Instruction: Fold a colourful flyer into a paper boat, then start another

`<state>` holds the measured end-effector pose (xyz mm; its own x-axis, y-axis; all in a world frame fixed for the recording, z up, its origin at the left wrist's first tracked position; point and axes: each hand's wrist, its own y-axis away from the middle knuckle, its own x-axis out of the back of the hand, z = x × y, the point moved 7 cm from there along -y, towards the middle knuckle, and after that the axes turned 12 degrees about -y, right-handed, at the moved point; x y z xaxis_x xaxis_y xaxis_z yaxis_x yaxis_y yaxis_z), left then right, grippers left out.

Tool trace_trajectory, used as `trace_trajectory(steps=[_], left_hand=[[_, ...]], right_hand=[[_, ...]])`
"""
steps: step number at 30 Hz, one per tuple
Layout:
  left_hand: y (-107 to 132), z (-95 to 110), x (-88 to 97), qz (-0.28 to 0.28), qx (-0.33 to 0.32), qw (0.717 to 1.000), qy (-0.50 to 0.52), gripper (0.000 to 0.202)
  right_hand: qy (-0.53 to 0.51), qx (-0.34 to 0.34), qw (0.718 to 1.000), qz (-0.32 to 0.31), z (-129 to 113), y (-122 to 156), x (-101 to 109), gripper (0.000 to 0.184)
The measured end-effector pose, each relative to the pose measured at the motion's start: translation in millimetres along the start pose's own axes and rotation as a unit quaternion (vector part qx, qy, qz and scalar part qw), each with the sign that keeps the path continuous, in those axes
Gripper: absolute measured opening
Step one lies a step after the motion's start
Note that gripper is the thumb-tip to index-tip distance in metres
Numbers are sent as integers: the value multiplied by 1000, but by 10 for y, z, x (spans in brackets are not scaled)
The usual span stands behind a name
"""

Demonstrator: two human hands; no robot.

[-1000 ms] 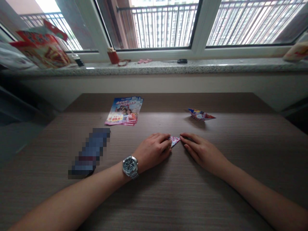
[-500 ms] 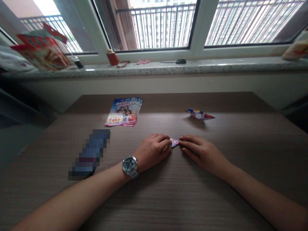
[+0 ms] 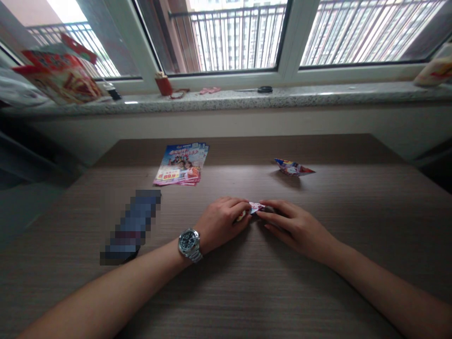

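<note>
Between my hands, at the middle of the table, is a small folded piece of printed paper [image 3: 256, 207], pink, white and blue. My left hand [image 3: 226, 217], with a metal watch on the wrist, is closed on its left part and hides much of it. The fingers of my right hand [image 3: 296, 223] pinch the paper's right end, thumb below and fingertips on top. Behind my right hand stands a folded paper boat [image 3: 292, 168] of similar printed paper, apart from both hands.
A stack of printed flyers [image 3: 181, 165] lies at the back left of the brown table [image 3: 226, 292]. A blurred-out dark phone-like object [image 3: 130, 228] is left of my left hand. Scissors [image 3: 264, 89], a small red container [image 3: 164, 84] and a red food bag [image 3: 65, 77] are on the windowsill.
My right fingers have shifted slightly left and now overlap the folded paper's right end. The paper has turned or tilted, showing a different face. My left hand stays nearly still.
</note>
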<state>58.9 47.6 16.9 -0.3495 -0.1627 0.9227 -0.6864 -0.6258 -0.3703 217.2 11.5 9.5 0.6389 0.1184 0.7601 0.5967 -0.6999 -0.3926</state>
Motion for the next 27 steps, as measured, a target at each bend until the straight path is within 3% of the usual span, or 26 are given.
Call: trace_trajectory(steps=[15,27], left_hand=[[7,-50,15,-21,62,997,38,18],[14,-53,39,-26,75,996,50,20]], right_hand=[[22,22,999,-31,-12,10,-40,46],[38,-15,999,7,-11,31,-17,40]])
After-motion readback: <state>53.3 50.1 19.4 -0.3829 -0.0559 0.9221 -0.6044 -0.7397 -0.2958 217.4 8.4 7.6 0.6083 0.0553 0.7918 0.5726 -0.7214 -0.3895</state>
